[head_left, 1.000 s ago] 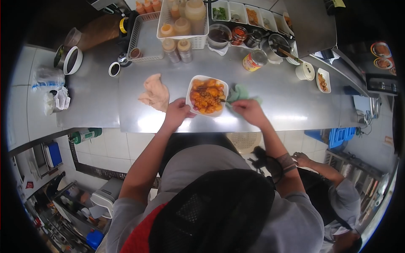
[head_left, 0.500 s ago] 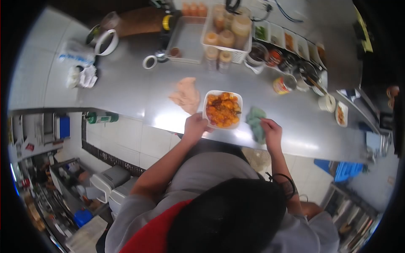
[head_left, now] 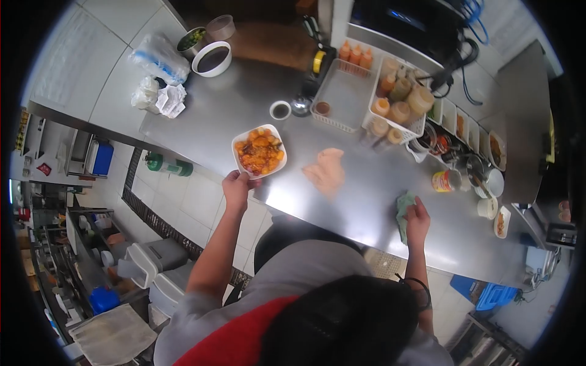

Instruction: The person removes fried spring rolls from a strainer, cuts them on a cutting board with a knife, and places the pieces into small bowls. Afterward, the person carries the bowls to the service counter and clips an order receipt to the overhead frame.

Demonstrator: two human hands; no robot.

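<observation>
My left hand (head_left: 239, 188) grips the near edge of a white square bowl (head_left: 273, 169), fingers closed on its rim. Orange saucy chunks of food (head_left: 259, 150) fill the bowl, which is over the left part of the steel counter. On the right, my right hand (head_left: 418, 221) is closed on a green cloth (head_left: 403, 215) at the counter's front edge. Between the two hands a crumpled peach-coloured cloth (head_left: 326, 172) lies on the steel, touched by neither.
Behind are a small dark-sauce cup (head_left: 280, 110), a grey tray (head_left: 343, 91) and a basket of sauce bottles (head_left: 400, 104). An opened can (head_left: 446, 181) and ingredient containers (head_left: 462, 125) stand at right. A dark-liquid bowl (head_left: 212, 59) is at back left.
My left hand has carried the bowl leftward, past the peach cloth. The green cloth has stayed in my right hand. The camera view has turned to the left.
</observation>
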